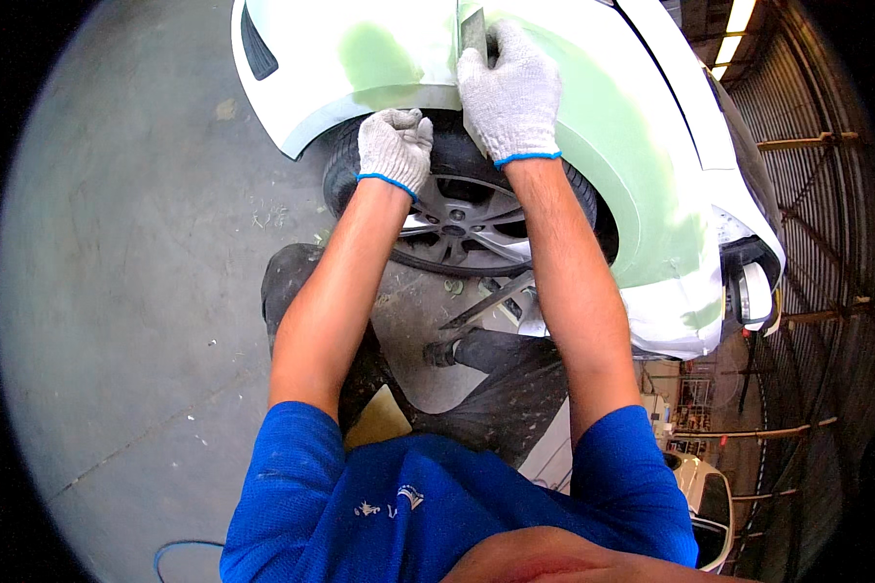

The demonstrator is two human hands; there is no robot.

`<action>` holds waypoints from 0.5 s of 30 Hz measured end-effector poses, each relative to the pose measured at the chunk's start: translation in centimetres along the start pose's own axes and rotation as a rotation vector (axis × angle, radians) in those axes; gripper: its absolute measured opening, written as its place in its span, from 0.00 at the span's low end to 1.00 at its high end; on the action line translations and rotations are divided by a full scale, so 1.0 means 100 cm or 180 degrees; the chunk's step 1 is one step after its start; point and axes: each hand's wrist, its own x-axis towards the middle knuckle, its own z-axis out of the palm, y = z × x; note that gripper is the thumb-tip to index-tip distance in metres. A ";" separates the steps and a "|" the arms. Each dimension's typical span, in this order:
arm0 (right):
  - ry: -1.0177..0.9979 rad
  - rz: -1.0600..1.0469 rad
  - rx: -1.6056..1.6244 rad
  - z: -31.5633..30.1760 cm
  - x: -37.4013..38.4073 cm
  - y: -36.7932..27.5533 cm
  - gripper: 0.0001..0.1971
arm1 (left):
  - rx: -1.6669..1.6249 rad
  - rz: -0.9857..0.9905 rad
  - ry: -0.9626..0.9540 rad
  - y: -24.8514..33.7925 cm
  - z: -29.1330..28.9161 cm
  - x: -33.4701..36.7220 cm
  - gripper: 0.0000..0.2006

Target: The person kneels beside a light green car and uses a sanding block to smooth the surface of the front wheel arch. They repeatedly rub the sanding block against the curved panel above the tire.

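Observation:
My right hand (pixel 510 92), in a white knit glove with a blue cuff, is closed around a flat grey bar (pixel 473 34). It is against the car's pale body panel (pixel 603 136) above the wheel arch, and most of the bar is hidden under the glove. My left hand (pixel 396 148), gloved the same way, is at the arch lip just over the tire (pixel 341 170). Its fingers are curled in, and I cannot see whether anything is inside them. Light green patches (pixel 379 60) of filler or primer cover the white panel around the arch.
The alloy wheel (pixel 457 228) sits between my forearms and the panel. A long metal bar (pixel 486 301) lies below it by my leg. Grey concrete floor (pixel 156 291) with scattered scraps stretches left. Another car (pixel 705 500) stands at lower right, and a blue hose (pixel 185 544) at lower left.

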 end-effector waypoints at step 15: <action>0.0161 -0.0371 -0.0418 -0.025 0.079 -0.013 0.08 | 0.0168 -0.0130 0.0152 -0.007 0.010 -0.009 0.08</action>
